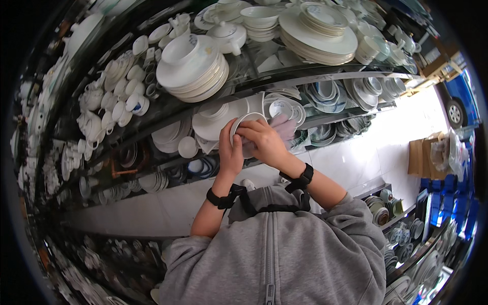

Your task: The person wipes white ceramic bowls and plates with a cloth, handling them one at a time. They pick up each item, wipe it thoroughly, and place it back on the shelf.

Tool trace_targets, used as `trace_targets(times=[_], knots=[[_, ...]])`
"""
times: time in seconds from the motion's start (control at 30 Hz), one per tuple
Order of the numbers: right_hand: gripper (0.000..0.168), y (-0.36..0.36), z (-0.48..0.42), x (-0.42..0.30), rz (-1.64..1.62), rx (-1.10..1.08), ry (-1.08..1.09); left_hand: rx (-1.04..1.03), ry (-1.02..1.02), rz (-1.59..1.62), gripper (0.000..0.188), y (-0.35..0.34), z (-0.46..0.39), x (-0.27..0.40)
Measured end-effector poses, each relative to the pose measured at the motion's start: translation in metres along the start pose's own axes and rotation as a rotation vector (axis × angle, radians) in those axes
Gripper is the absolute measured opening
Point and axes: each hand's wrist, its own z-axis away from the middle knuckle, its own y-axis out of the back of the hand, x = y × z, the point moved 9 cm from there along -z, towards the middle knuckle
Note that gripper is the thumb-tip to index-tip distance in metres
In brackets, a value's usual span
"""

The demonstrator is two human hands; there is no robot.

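Observation:
My left hand [231, 150] grips the left side of a white ceramic bowl [249, 116], whose rim faces up and away from me. My right hand [265, 143] reaches over the bowl's near side, its fingers bent inside the rim. A pinkish cloth [284, 127] hangs by my right hand and shows again beneath it; how it is held is partly hidden. Beyond the bowl, white plates [204, 124] and a small white bowl [281, 109] rest on a lower shelf. A small round white cup or bowl [188, 147] sits left of my left hand.
An upper glass shelf [263, 76] carries stacked white plates [192, 82], a lidded teapot [227, 36], stacked bowls [259, 19] and cups. Patterned dishes [325, 95] fill lower shelves at right. Cardboard boxes [417, 156] stand on the tiled floor. More crockery shelves lie behind me on both sides.

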Motion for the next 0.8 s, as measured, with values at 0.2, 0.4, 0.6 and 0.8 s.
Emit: trace_targets(times=[0.2,0.4,0.6,0.8], knots=[[0.030,-0.050,0.019,0.007,0.029,-0.316,-0.099,0.068,0.045,-0.194,0.052,0.027,0.012,0.000],[0.035,-0.058,-0.002,-0.013,-0.164,-0.145,-0.028,0.095,0.039,-0.287,0.048,0.053,0.030,0.005],[0.032,-0.123,0.005,-0.049,-0.480,-0.574,0.073,0.263,0.186,-0.120,0.047,0.107,0.067,-0.041],[0.034,-0.182,0.014,-0.042,-0.439,-0.704,-0.131,0.559,0.361,-0.081,0.056,0.187,0.110,-0.076]])
